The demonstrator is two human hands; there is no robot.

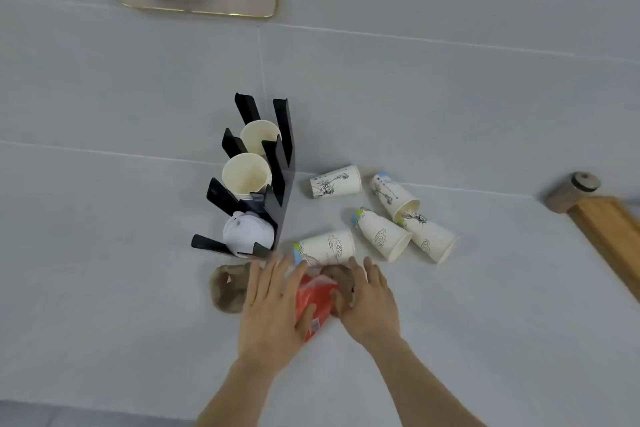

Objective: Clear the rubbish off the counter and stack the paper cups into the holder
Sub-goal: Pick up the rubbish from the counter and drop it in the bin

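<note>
Head view: red wrapper (313, 302) lies on the bench (104, 288), pinched between both hands, likely being gathered as rubbish first. Left hand (273, 312) flat over its left side, fingers (273, 274) spread and pointing away; right hand (367, 305) cupped against its right edge, fingers (363, 270) curled loosely over something brown, cannot tell what. Not lifted yet, I judge. Crumpled brown paper (227, 291) just left of the left fingers. Just past the fingertips lies a printed paper cup (327, 246) on its side; four more fallen cups (381, 211) beyond the right fingers. Black holder (277, 184) stands beyond the left fingers, plain cups (246, 173) and white lids (247, 234) in its slots. Both forearms reach forward, wrists low.
</note>
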